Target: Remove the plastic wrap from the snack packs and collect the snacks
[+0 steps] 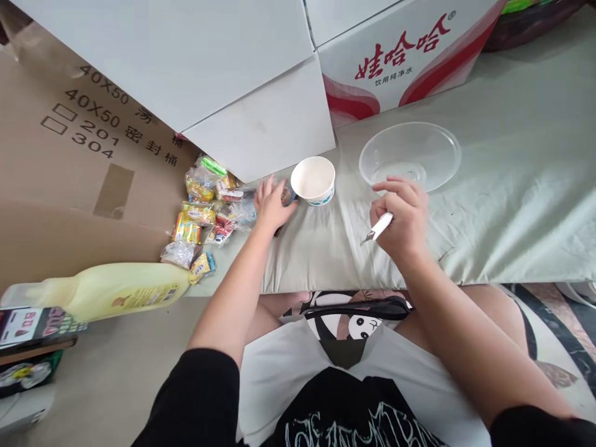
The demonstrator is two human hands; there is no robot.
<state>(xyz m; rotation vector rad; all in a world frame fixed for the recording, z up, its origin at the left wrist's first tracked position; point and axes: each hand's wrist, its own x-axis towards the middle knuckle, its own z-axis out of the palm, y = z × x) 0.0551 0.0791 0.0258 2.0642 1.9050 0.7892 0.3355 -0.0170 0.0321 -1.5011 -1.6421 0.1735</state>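
My left hand reaches forward and lies over a small dark object at the edge of a pile of snack packets, fingers curled around it, just left of a white paper cup. My right hand is closed on a small white utensil with a metal tip, held above the grey-green cloth. A clear plastic bowl stands just beyond the right hand.
A large brown cardboard sheet lies at left, white boxes and a red-and-white carton stand behind. A yellow bottle lies on its side at lower left, next to small boxes.
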